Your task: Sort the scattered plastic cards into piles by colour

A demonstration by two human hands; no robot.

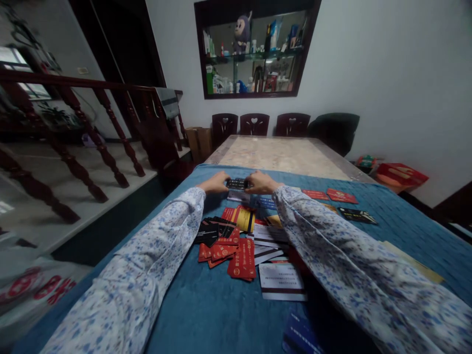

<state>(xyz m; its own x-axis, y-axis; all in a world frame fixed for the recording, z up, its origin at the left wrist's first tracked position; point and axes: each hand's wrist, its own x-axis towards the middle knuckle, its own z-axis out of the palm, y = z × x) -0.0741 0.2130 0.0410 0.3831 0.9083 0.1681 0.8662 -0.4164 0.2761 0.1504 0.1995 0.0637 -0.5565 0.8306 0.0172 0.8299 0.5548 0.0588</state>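
Observation:
Both my arms, in blue-flowered white sleeves, reach forward over a blue cloth [206, 314] on the table. My left hand [214, 183] and my right hand [261, 183] each pinch one end of a dark card [236, 184], held just above the cloth. Under it lies a pale card [238, 196]. Between my arms a heap of cards is scattered: red ones [241, 258], black ones [214, 230], a yellow one [246, 220] and white ones [282, 280].
Two red cards [341, 195] and a black card [357, 215] lie to the right on the cloth. Beyond the cloth is the bare marbled tabletop [280, 155], with dark chairs [254, 124] at its far end. A wooden stair railing [73, 132] runs on the left.

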